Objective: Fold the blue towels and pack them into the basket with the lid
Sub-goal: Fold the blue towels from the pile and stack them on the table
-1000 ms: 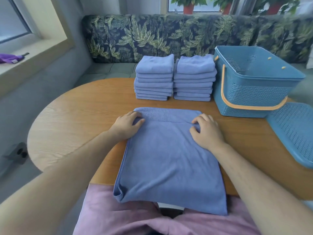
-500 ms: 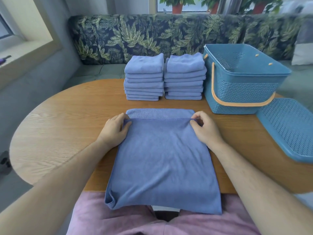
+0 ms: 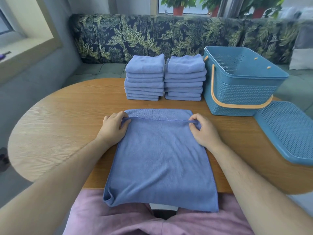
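Observation:
A blue towel (image 3: 159,158) lies folded once on the wooden table (image 3: 64,126), its near end hanging over the table's front edge. My left hand (image 3: 113,128) pinches the left corner of the top layer's far hem. My right hand (image 3: 202,130) pinches the right corner of the same hem. The hem is stretched straight between them, a little short of the bottom layer's far edge. Two stacks of folded blue towels (image 3: 164,80) stand behind. The blue basket (image 3: 240,89) with an orange handle stands open at the right, its blue lid (image 3: 288,131) lying beside it.
A leaf-patterned sofa back (image 3: 169,36) runs behind the table. A window sill (image 3: 27,53) is at the left. My lap in pink cloth (image 3: 118,221) is below the table's front edge.
My hands went from resting flat on the towel to pinching the top layer's far corners. The hem is now lifted slightly and pulled taut. The view shifted.

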Demonstrator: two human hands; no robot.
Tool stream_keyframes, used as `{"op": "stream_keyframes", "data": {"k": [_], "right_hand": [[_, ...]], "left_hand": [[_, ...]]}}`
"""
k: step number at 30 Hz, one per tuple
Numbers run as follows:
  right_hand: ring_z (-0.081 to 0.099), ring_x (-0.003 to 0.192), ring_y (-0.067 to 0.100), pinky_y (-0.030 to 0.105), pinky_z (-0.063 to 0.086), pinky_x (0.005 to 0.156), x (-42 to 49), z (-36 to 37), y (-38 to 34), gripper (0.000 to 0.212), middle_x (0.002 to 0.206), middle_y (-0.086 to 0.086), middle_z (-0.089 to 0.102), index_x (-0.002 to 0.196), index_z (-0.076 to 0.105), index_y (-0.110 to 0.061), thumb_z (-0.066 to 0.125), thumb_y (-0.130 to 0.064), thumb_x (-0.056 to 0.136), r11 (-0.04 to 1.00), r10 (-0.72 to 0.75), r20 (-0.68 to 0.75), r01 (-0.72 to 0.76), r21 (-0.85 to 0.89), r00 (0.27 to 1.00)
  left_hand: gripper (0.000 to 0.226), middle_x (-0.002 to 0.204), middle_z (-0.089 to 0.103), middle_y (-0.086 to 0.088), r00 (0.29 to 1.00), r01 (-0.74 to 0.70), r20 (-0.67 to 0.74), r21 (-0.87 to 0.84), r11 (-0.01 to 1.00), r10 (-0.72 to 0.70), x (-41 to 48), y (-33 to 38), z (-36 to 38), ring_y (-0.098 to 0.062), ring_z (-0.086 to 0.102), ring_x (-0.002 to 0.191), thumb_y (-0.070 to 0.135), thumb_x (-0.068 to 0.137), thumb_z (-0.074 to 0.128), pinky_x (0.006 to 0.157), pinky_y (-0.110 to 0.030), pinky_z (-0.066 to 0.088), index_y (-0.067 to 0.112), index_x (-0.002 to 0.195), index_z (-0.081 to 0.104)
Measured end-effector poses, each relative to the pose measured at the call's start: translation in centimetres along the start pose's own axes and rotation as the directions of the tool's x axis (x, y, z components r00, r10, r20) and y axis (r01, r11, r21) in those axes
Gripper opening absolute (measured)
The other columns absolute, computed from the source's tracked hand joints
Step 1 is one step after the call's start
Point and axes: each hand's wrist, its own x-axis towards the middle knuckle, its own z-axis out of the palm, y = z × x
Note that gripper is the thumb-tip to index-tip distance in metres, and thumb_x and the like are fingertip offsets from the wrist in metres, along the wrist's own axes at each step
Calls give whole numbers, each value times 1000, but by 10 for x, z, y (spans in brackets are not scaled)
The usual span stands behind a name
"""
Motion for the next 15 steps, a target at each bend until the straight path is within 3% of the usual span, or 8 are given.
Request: {"op": "stream_keyframes", "data": {"k": [6,9,11,13,15], "right_hand": [[54,72,1,16,36,62,-5,-2,-8,10,80,-12,60,93,60,-27,62,-17,93,998,9,-58,-13,-58,998],[56,59,7,33,43,55,-8,-4,-12,5,66,-9,60,94,58,-30,62,-26,95,996,41,-74,-46,-72,996],[54,53,9,34,40,51,-9,-4,-13,6,57,-9,56,93,56,-32,60,-29,95,992,38,-59,-44,-114,998],[54,54,9,33,41,51,-10,-4,-14,4,57,-10,55,95,57,-33,60,-31,95,984,38,-60,-48,-174,997],[64,73,16,31,45,62,-8,-4,-15,13,80,-13,67,106,60,-35,60,-34,94,970,65,-51,-75,-233,997]], "left_hand": [[15,77,57,6,999,-14,-30,-38,999,13,0,2,-4,-21,53,75,34,94,50,73,-33,31,20,93,52],[12,66,54,3,998,11,-60,-47,999,-13,-1,4,-6,-24,51,63,27,97,57,63,-31,30,18,92,51],[12,63,52,3,998,40,-51,-54,998,-43,-3,6,-6,-22,51,59,23,96,61,57,-31,30,15,92,52],[11,75,54,5,998,56,-25,-40,998,-57,-3,7,-5,-17,51,65,24,94,62,58,-31,34,16,92,53],[8,96,54,7,998,64,4,-34,997,-63,-2,4,-4,-11,51,72,24,94,62,64,-29,39,19,98,58]]}}
